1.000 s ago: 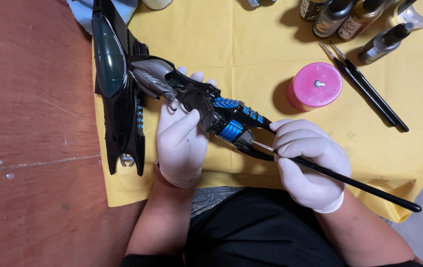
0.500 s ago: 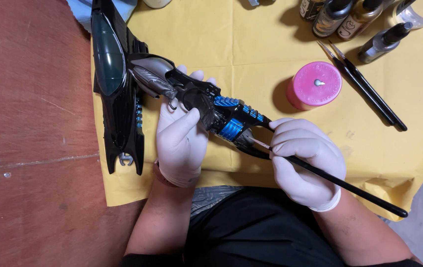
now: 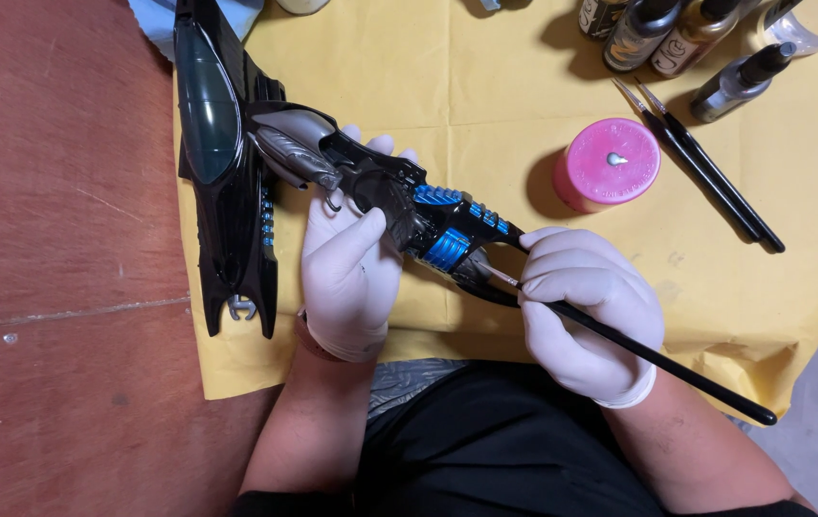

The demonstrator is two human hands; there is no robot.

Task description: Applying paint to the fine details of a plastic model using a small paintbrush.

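At the centre of the frame the left hand (image 3: 349, 278), in a white glove, closes its fingers around a black model part with blue ribs (image 3: 409, 206). The right hand (image 3: 589, 311) pinches a long black paintbrush (image 3: 658, 359), its tip touching the part's lower edge. A dark model hull (image 3: 222, 163) lies just left on yellow paper (image 3: 485, 77). A pink jar (image 3: 608, 163), two spare brushes (image 3: 705, 172) and paint bottles (image 3: 667, 29) sit upper right, well apart.

Bright, even overhead light, sharp focus throughout; the pink jar (image 3: 608, 164) casts a soft shadow leftward.
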